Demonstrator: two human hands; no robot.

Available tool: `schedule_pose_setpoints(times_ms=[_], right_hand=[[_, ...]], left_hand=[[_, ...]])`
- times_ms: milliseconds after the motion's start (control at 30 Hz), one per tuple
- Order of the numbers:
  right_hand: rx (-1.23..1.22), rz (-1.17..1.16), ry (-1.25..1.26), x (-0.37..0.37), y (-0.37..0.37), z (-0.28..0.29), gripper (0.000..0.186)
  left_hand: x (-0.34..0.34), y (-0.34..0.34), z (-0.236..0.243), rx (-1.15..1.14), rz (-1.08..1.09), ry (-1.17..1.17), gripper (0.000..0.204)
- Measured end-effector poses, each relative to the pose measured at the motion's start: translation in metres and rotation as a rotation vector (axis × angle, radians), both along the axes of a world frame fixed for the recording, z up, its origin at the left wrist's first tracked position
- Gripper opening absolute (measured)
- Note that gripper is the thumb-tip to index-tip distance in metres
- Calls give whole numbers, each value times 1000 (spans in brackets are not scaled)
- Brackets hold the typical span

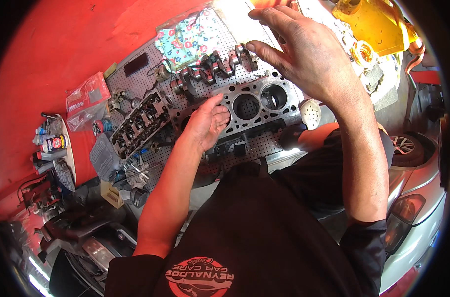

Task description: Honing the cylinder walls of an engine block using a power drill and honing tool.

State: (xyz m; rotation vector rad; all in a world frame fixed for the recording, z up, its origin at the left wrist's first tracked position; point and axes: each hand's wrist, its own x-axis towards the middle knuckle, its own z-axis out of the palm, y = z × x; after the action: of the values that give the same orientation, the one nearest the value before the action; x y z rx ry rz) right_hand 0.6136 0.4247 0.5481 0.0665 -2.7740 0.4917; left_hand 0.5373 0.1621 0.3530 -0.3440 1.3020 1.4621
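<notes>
The engine block point(252, 106) lies deck-up on the perforated bench point(264, 144), bores exposed for access — the left hand point(209, 123) rests curled on its near-left end as if steadying it, grasping nothing, while the right hand point(299, 47) hovers spread and empty above its far edge, beside the crankshaft point(212, 67).

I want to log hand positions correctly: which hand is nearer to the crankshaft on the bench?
Right. The right hand is raised with its thumb tip just beside the crankshaft end; the left hand rests lower on the engine block, apart from it.
</notes>
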Motion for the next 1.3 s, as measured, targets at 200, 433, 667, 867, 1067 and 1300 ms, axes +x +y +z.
schedule_pose_setpoints(times_ms=[200, 433, 667, 867, 1067, 1300], right_hand=[[-45, -91, -47, 0, -8, -10, 47], [-47, -50, -90, -6, -16, -46, 46], [125, -93, -487, -3, -59, -123, 90], [278, -184, -531, -33, -140, -186, 111], [455, -82, -622, -57, -155, -175, 108], [451, 13, -508, -44, -142, -170, 103]], left_hand=[[0, 6, -1, -73, -5, 24, 118], [-28, -49, 24, -22, 107, 224, 73], [-35, -99, -47, -944, 103, 1065, 79], [-22, -88, -67, -963, 87, 1118, 74], [-20, -97, -64, -948, 100, 1034, 72], [-23, -97, -63, -929, 81, 1004, 72]])
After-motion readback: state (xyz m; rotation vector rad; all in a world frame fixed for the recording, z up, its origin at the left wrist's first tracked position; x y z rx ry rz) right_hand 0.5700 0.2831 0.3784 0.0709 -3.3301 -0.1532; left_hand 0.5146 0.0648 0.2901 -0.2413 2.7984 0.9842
